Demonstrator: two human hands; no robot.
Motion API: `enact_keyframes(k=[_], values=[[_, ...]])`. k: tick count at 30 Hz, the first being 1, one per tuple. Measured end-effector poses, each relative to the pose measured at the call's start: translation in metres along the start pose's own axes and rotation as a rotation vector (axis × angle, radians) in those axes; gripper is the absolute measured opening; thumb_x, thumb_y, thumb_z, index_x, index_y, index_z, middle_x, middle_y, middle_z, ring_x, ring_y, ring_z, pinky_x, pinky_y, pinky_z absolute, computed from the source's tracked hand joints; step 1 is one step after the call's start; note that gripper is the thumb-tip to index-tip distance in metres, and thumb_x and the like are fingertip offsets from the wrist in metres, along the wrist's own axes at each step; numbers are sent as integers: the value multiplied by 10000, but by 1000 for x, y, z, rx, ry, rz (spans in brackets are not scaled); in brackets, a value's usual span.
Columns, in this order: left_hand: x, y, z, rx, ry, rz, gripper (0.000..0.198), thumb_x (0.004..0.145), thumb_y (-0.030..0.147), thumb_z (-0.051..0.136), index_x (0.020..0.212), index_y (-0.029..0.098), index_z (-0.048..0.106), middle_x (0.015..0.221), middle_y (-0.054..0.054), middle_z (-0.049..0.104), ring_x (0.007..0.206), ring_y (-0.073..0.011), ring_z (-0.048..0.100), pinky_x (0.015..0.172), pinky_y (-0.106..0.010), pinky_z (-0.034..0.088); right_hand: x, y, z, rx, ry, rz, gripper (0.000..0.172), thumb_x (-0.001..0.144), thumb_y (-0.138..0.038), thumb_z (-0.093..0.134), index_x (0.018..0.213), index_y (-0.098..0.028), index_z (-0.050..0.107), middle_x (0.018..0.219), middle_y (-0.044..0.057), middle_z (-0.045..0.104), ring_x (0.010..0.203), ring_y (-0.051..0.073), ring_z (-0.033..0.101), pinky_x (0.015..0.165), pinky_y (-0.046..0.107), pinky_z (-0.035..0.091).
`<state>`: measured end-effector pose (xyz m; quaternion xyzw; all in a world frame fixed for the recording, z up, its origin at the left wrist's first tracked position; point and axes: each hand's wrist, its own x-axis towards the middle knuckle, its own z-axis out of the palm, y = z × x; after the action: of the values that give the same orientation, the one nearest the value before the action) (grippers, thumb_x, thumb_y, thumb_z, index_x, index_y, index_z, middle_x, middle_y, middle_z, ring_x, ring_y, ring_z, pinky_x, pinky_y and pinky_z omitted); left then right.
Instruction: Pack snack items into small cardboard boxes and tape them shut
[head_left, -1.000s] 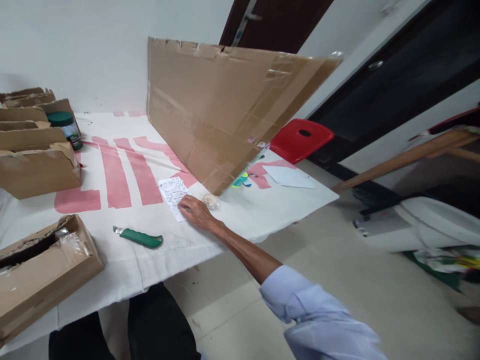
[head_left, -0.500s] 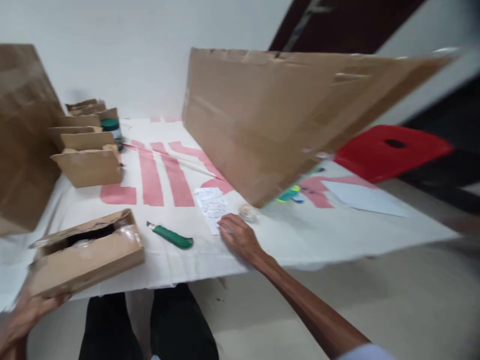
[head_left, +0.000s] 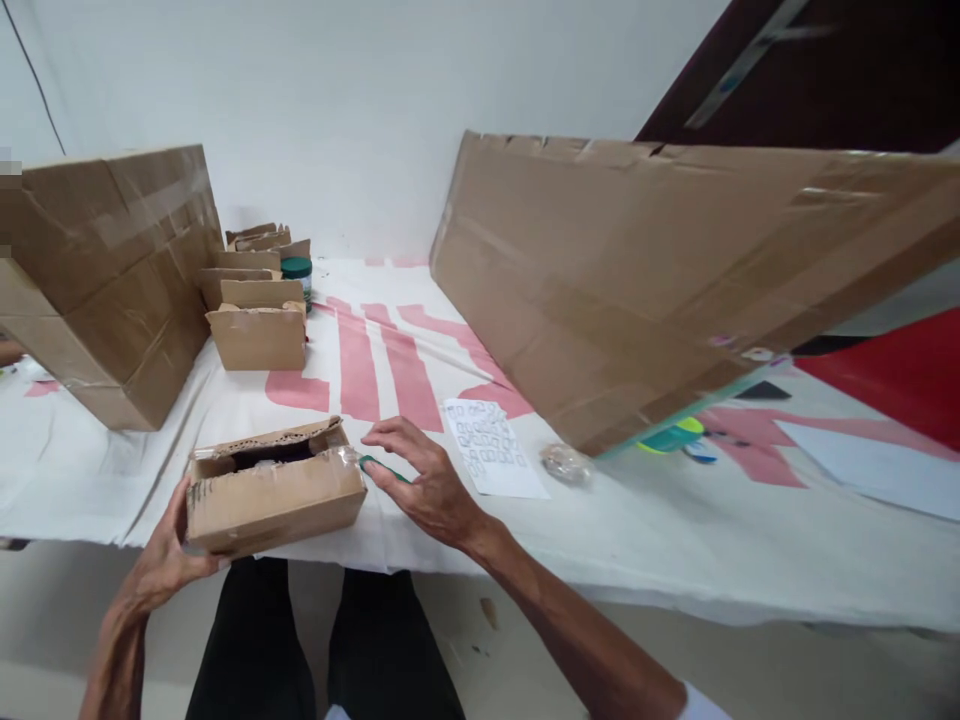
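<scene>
My left hand [head_left: 166,560] grips the left end of a small cardboard box [head_left: 281,508] at the table's front edge, its thumb along the bottom. The box top gapes along a dark slot, and clear tape shows at its right corner. Over the green utility knife [head_left: 384,467] is my right hand [head_left: 431,485], with fingers spread and bent toward the box. That hand hides most of the knife, and whether it touches the knife is unclear. A handwritten paper sheet [head_left: 495,450] lies right of this hand, beside a roll of clear tape [head_left: 566,464].
Tall cardboard panels stand at the left [head_left: 161,300] and right [head_left: 637,270]. Open small boxes [head_left: 262,338] and a green-lidded jar [head_left: 297,270] sit behind. Farther right are a teal-and-yellow object [head_left: 673,435], white paper [head_left: 862,460] and a red chair [head_left: 900,370].
My right hand has left the paper and come left over the knife, its fingers spreading. The box in my left hand has shifted closer to the knife. The view has turned left.
</scene>
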<state>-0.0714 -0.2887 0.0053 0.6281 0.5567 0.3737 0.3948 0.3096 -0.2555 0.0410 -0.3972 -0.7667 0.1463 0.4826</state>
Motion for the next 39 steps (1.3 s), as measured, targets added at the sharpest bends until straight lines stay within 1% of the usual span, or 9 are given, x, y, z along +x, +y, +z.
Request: enact_keyframes(k=[4, 9, 14, 19, 24, 26, 30, 35, 39], values=[[-1, 3, -2, -153, 58, 127, 1163, 576, 502, 994, 1544, 268, 394, 1653, -201, 441, 1570, -441, 359, 1264, -546, 365, 10, -8, 9, 4, -58, 46, 247, 928, -206, 680, 1172, -243, 661, 1151, 84, 676, 1078, 241, 666, 915, 417, 595], [2, 14, -8, -88, 8, 99, 931, 658, 587, 930, 1424, 264, 512, 1647, -192, 447, 1574, -448, 348, 1295, -617, 263, 13, -11, 14, 45, -132, 151, 227, 894, -223, 709, 1112, -237, 652, 1110, 66, 672, 1024, 228, 659, 894, 397, 572], [11, 20, -11, -36, 8, 84, 1048, 682, 634, 897, 1542, 258, 431, 1692, -191, 376, 1601, -461, 274, 1288, -647, 260, 15, -9, 15, 136, -192, 231, 234, 883, -241, 722, 1110, -240, 666, 1127, 62, 662, 1057, 223, 650, 828, 345, 569], [14, 13, -11, -27, -9, 89, 1124, 663, 655, 904, 1580, 268, 382, 1703, -196, 352, 1603, -465, 264, 1282, -681, 236, 22, -11, 16, 123, -195, 231, 196, 848, -218, 771, 1027, -230, 693, 1057, 40, 649, 1013, 210, 630, 905, 376, 518], [15, 7, -11, -20, -7, 104, 1135, 652, 655, 912, 1582, 285, 377, 1707, -182, 351, 1604, -459, 269, 1274, -683, 255, 28, -12, 19, 177, -199, 229, 100, 861, -216, 761, 957, -237, 749, 975, 26, 655, 982, 202, 627, 884, 366, 498], [15, 6, -11, -16, -10, 103, 1139, 650, 660, 912, 1584, 291, 375, 1713, -177, 343, 1605, -458, 266, 1272, -680, 264, 30, -12, 20, 227, -184, 222, 42, 885, -220, 730, 908, -237, 761, 930, 21, 661, 941, 191, 624, 852, 351, 493], [15, 6, -11, -24, -3, 98, 1157, 635, 684, 911, 1583, 283, 383, 1705, -186, 353, 1599, -464, 277, 1275, -677, 260, 32, -13, 20, 335, -148, 220, 113, 916, -266, 698, 830, -225, 758, 889, 21, 689, 853, 168, 625, 787, 324, 505], [15, 10, -10, -24, -19, 81, 1143, 663, 633, 920, 1595, 271, 367, 1696, -202, 349, 1602, -456, 267, 1286, -680, 225, 32, -15, 20, 334, -83, 183, 127, 933, -252, 681, 931, -244, 808, 930, 36, 732, 894, 184, 673, 784, 330, 545], [15, 11, -11, -22, -36, 88, 1119, 695, 602, 915, 1604, 273, 352, 1704, -207, 328, 1609, -438, 259, 1301, -661, 194, 30, -13, 20, 234, -24, 90, 170, 939, -202, 661, 952, -263, 819, 919, 43, 718, 911, 205, 674, 822, 372, 572]])
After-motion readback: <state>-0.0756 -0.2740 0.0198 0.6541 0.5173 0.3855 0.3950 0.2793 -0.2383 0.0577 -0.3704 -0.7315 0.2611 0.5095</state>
